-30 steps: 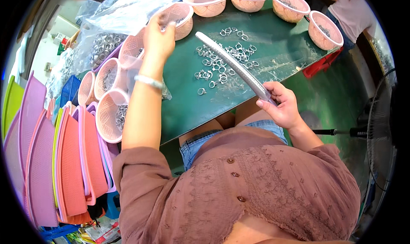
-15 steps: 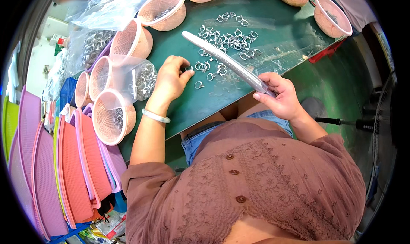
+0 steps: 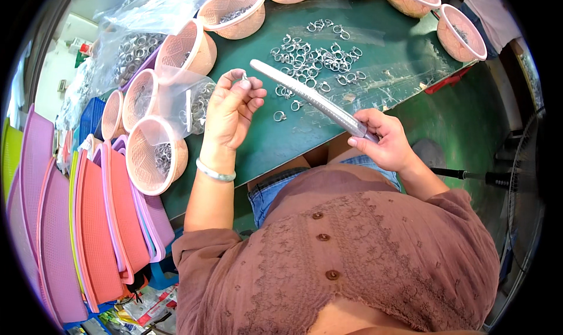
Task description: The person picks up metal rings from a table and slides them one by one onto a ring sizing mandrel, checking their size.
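Observation:
My left hand [image 3: 233, 112] is raised over the table's near left part, thumb and finger pinching a small silver ring [image 3: 245, 76]. Gripped by its thick end in my right hand [image 3: 386, 140] is a ring mandrel [image 3: 308, 94], a long tapered stick with marks along it. Its thin white tip points up and left, close to my left fingers but apart from them. Beyond the mandrel, a loose spread of silver rings [image 3: 316, 59] lies on the green table [image 3: 258, 159]. A single ring [image 3: 280, 116] sits nearer to me.
Pink plastic baskets [image 3: 151, 185], several with rings inside, line the table's left and far edges. A clear bag of rings [image 3: 202, 109] lies left of my left hand. Stacked purple and coral baskets [image 3: 99, 229] stand at the left. A fan [image 3: 522, 176] is at the right.
My left hand has lifted from the table and turned upward, bringing a ring up beside the mandrel's tip. My right hand keeps its hold on the mandrel, nearly still.

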The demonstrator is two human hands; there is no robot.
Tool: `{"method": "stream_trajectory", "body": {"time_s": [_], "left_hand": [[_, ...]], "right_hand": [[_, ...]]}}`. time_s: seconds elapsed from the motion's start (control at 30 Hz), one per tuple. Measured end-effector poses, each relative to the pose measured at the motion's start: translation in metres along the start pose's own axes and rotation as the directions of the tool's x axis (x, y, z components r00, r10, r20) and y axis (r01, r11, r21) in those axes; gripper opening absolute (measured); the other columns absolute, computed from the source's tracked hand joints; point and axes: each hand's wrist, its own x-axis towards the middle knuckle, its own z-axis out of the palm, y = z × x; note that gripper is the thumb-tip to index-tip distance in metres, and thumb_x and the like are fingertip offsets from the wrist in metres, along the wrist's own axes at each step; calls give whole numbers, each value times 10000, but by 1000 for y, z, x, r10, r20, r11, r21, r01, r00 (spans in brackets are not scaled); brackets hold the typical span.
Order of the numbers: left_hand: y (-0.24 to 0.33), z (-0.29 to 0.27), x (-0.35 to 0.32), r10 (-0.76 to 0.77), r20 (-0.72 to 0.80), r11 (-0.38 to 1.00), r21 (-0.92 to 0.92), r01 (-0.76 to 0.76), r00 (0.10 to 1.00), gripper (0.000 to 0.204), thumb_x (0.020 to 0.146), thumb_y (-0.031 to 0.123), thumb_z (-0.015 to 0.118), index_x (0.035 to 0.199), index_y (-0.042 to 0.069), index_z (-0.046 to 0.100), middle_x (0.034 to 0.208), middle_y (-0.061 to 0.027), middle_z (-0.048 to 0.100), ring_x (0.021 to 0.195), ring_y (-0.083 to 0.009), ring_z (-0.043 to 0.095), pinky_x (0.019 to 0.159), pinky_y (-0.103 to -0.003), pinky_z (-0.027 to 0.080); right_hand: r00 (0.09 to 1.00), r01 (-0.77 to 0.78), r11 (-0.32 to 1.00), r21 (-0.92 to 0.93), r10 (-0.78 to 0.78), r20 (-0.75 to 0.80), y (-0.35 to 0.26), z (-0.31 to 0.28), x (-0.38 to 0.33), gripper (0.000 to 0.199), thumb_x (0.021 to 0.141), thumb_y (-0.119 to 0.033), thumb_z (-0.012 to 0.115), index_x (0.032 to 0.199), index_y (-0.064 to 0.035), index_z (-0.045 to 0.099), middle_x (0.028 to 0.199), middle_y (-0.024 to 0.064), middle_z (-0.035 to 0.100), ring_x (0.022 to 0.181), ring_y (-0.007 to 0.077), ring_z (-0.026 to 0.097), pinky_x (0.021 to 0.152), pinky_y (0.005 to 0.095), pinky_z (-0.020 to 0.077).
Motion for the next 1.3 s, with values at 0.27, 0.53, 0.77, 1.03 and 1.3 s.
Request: {"method": "stream_trajectory", "body": {"time_s": [0.27,0.53,0.77,1.03,1.3], "left_hand": [[-2,1,-20,76,163,946,-325,-19,984,184,885,117,497,1051,42,525,897,-70,592,835,-159,578,726,-273,474],[-2,-2,-37,176,62,967,-200,-160,982,183,873,91,515,1042,25,539,904,-59,592,797,-142,574,713,-254,474],[-7,-6,-46,253,-27,955,-150,-254,967,221,871,100,524,1078,21,517,952,-87,582,861,-167,576,767,-273,482],[-8,-4,-57,146,24,972,-187,-139,989,250,841,43,552,1084,2,513,1024,-123,579,901,-186,579,798,-288,489],[-14,-17,-57,115,214,991,-87,-98,970,248,814,49,591,1052,9,536,1019,-116,558,873,-181,575,780,-277,486]], "right_hand": [[995,-17,999,30,13,101,-16,7,-1,248,735,-15,664,946,21,540,710,29,549,626,48,485,554,200,406],[994,40,976,-215,-16,111,-31,11,0,256,693,-44,680,915,-8,558,683,73,552,575,140,525,545,246,426],[978,190,933,-305,-154,139,-30,19,0,292,686,-47,681,945,10,558,683,61,526,554,111,481,504,231,391],[976,209,928,-307,-176,130,-33,25,1,286,686,-48,678,941,11,563,701,72,542,567,134,504,517,244,403],[979,173,947,-269,-134,155,-35,24,0,278,668,-45,684,914,4,565,733,108,560,612,221,550,553,289,436]]}}
